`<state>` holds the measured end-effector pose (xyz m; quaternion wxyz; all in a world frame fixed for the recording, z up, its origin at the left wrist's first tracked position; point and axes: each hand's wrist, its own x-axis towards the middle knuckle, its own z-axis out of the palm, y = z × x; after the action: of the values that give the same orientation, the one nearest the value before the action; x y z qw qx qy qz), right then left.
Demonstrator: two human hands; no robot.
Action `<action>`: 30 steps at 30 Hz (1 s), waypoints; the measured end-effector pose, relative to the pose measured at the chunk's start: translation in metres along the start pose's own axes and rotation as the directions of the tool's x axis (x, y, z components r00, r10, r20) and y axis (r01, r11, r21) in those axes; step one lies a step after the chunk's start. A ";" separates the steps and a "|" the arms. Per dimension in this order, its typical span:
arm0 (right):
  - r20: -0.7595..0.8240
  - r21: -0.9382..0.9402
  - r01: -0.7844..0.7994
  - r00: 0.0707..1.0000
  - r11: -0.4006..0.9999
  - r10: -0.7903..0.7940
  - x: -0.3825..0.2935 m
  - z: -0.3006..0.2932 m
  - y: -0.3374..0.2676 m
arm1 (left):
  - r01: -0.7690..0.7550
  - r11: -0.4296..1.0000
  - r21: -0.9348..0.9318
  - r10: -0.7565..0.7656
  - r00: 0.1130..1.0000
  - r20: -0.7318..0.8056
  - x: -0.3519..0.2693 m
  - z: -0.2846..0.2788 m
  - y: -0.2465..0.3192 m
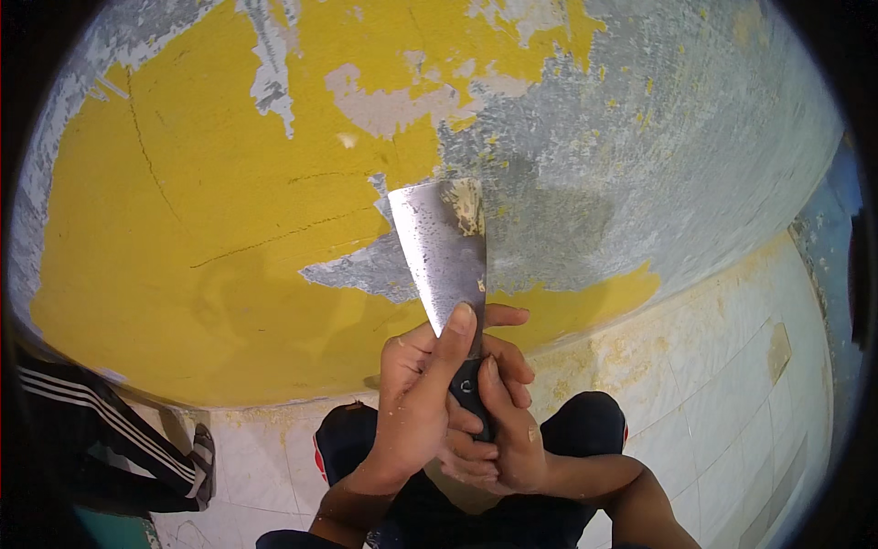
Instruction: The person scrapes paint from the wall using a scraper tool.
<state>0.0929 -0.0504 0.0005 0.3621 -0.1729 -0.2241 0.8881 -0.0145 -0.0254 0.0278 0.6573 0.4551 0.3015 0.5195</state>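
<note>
A putty knife (446, 254) with a wide metal blade and a black handle points up toward the wall, held in both hands. My left hand (425, 405) has its thumb on the lower blade, with its fingers around the blade's base and handle. My right hand (511, 412) grips the black handle from the other side. Specks of residue cling to the blade's upper right corner. Behind it is a wall with yellow paint (240, 206), partly stripped to a grey surface (549, 192). Whether the blade touches the wall I cannot tell.
Yellow scrapings lie on the light tiled floor (713, 384) along the wall's base. At the lower left, another person's leg in black striped trousers (103, 425) and a sandalled foot (202, 460) are close to the wall. A blue surface (830, 219) shows at the far right.
</note>
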 end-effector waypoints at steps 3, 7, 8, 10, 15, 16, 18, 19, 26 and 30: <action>-0.040 -0.049 0.004 0.999 0.999 -0.006 -0.005 0.007 0.000 | 0.013 1.000 -0.018 -0.013 1.000 -0.028 -0.003 0.006 0.003; -0.089 -0.056 0.013 0.996 0.998 -0.018 -0.007 -0.002 -0.001 | 0.059 0.997 0.050 -0.050 0.984 -0.169 -0.012 0.011 -0.013; -0.006 -0.057 0.005 1.000 0.998 -0.006 -0.007 -0.006 -0.003 | -0.078 0.992 0.101 0.103 0.957 -0.272 -0.013 0.011 -0.018; 0.077 -0.062 -0.005 0.997 0.998 0.009 -0.006 -0.013 -0.006 | -0.196 0.951 0.240 0.288 0.844 -0.453 -0.013 0.012 -0.031; 0.142 0.176 -0.090 0.988 0.980 0.065 -0.003 -0.007 -0.002 | -0.767 0.611 0.198 0.763 0.503 -0.405 -0.016 0.010 -0.030; 0.193 0.180 -0.088 0.980 0.980 0.053 -0.004 -0.004 -0.001 | -0.803 0.579 0.142 0.760 0.467 -0.453 -0.024 0.017 -0.027; 0.225 0.112 -0.158 0.966 0.981 0.130 -0.005 -0.001 0.001 | -0.781 0.617 0.102 0.745 0.537 -0.394 -0.049 0.036 -0.023; 0.138 0.142 -0.154 0.981 0.978 0.135 -0.005 -0.001 0.002 | -0.796 0.602 0.067 0.761 0.546 -0.352 -0.052 0.035 -0.022; 0.182 -0.076 0.001 0.983 0.997 0.013 0.002 -0.012 -0.007 | -0.541 0.743 -0.395 0.655 0.709 0.262 -0.050 0.002 -0.001; 0.119 0.017 -0.077 0.990 0.997 0.075 -0.002 -0.009 -0.003 | -0.684 0.664 -0.301 0.747 0.589 0.309 -0.046 -0.008 0.006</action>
<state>0.1002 -0.0477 -0.0051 0.3159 -0.1243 -0.2286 0.9124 -0.0367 -0.0668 0.0267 0.4713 0.5845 -0.0913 0.6541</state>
